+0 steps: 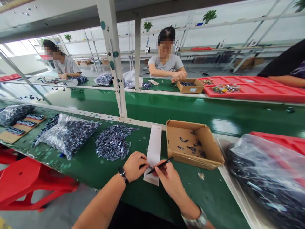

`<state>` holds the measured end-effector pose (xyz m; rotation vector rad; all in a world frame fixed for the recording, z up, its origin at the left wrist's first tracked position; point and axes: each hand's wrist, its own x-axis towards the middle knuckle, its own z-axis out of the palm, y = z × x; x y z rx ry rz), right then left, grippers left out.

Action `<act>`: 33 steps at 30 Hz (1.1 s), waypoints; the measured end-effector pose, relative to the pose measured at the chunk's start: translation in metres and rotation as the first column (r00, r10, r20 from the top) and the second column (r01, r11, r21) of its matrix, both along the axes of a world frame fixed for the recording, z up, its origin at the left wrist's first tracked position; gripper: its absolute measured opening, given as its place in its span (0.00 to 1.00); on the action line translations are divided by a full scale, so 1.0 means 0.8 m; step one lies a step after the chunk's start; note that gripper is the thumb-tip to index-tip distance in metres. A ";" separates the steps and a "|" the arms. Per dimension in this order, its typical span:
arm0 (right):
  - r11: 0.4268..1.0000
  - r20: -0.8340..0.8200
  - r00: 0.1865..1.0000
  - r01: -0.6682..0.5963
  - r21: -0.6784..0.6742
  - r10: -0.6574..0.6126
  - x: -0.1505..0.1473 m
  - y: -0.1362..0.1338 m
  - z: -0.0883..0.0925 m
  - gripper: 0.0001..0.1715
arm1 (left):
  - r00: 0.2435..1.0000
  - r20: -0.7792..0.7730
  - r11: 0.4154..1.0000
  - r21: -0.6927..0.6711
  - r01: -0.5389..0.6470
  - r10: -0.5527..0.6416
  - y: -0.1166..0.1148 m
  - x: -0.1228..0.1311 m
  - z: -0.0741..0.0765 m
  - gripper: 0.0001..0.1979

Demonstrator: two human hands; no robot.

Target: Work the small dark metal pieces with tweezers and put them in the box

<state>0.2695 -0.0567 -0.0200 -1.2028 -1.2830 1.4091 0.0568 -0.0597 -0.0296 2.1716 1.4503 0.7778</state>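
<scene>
A red stool (30,184) stands by the green belt (152,203) on a grey floor. On the belt lie a bag (68,136) of dark parts and a loose pile (113,142). The left hand (134,166) curls, pinching a paper strip (153,149); the right hand (169,183) grips a pen (162,165), tip on the strip. No marks are readable. A cardboard box (190,143) sits beyond.

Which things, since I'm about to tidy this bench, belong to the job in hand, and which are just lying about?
In use:
left hand, on the white paper strip
right hand, holding a black pen

Lying nearby:
open cardboard box of dark pieces
loose pile of dark pieces
plastic bag of dark pieces
</scene>
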 end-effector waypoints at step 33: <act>0.979 0.000 0.979 0.206 0.005 -0.206 0.007 0.000 -0.018 0.33 | 1.000 0.006 1.000 0.001 0.002 -0.002 -0.002 0.000 0.006 0.10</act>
